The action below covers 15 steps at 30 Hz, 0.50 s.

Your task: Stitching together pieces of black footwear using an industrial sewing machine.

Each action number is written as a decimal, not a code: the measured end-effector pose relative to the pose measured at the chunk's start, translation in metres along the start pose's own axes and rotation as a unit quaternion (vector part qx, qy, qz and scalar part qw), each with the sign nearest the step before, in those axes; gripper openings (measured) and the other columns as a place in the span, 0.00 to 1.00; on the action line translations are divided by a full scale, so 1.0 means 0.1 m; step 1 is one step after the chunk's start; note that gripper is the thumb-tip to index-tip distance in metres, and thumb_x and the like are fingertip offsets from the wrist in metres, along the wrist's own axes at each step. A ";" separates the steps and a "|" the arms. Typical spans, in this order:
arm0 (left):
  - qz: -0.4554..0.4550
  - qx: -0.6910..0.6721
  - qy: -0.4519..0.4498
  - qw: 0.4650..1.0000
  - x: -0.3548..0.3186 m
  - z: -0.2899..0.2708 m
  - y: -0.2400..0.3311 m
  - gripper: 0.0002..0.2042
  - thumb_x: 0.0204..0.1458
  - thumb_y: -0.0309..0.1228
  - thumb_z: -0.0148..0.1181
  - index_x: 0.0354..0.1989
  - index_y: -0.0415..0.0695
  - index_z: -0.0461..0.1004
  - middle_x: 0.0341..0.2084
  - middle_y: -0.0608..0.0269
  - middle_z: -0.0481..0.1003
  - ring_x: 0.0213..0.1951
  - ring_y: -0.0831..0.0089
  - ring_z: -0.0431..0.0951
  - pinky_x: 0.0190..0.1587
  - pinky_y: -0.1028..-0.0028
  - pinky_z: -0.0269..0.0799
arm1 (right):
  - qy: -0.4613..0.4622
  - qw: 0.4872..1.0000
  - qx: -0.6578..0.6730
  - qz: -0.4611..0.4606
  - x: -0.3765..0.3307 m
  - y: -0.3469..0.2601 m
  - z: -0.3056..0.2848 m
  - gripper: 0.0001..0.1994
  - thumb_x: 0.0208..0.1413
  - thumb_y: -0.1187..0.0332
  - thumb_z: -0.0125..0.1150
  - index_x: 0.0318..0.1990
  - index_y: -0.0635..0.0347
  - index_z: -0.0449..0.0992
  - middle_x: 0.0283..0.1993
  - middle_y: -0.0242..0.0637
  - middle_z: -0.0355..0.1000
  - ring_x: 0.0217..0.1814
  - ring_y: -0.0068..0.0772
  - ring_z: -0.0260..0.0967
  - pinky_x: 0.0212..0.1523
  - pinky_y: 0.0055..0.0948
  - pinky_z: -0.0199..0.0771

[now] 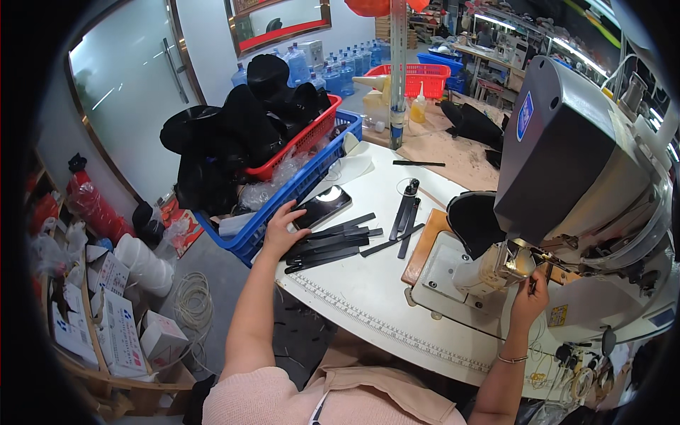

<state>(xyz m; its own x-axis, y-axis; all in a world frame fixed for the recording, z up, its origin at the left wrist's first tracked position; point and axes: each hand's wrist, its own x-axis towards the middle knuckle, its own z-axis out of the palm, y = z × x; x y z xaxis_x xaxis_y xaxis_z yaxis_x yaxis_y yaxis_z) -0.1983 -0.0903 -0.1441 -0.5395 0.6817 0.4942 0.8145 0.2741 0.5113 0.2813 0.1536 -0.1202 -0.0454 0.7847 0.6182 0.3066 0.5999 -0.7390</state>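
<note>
My left hand (282, 231) is at the left end of a black smartphone (323, 205), its fingers spread and fingertips at the phone's edge. Just below the phone lies a loose pile of black fabric strips (329, 244) on the white table. More black strips (407, 219) lie to their right. At the needle area of a grey sewing machine (520, 265), my right hand (531, 294) has its fingers pinched together; what they hold is hidden. A curved black piece (473, 221) stands beside the machine's head, left of the needle area.
A blue crate (244, 239) with a red basket (329, 117) of black moulded pieces stands left of the table. A measuring tape (386, 324) runs along the table's near edge. An oil bottle (418, 108) stands at the back. Boxes (117, 315) and coiled hose (193, 301) lie on the left.
</note>
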 end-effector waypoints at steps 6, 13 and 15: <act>0.012 0.004 -0.008 1.000 -0.01 0.02 -0.05 0.24 0.33 0.32 0.73 0.44 0.50 0.78 0.55 0.56 0.67 0.55 0.59 0.69 0.57 0.68 0.66 | 0.003 1.000 0.003 0.001 -0.01 0.05 -0.01 0.07 0.55 0.81 0.54 0.40 0.68 0.74 0.35 0.34 0.72 0.33 0.18 0.65 0.35 0.18 0.67; 0.007 -0.009 -0.002 1.000 0.00 0.00 0.02 0.27 0.33 0.32 0.73 0.48 0.49 0.76 0.56 0.56 0.68 0.56 0.60 0.68 0.58 0.68 0.65 | -0.001 1.000 0.002 0.002 -0.01 0.06 -0.01 0.07 0.55 0.81 0.53 0.40 0.68 0.74 0.35 0.34 0.72 0.33 0.18 0.66 0.35 0.18 0.67; 0.004 -0.008 0.003 1.000 0.00 -0.01 0.07 0.28 0.33 0.32 0.73 0.49 0.49 0.75 0.56 0.56 0.68 0.56 0.59 0.68 0.58 0.68 0.64 | -0.001 1.000 0.002 0.001 -0.01 0.05 -0.02 0.07 0.55 0.81 0.54 0.40 0.68 0.74 0.35 0.34 0.72 0.33 0.18 0.66 0.35 0.18 0.67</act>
<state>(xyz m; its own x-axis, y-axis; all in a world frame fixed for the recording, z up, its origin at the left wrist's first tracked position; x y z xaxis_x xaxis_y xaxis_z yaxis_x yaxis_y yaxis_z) -0.1926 -0.0891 -0.1398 -0.5338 0.6803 0.5023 0.8155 0.2572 0.5184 0.2846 0.1558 -0.1242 -0.0461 0.7862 0.6163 0.3022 0.5990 -0.7416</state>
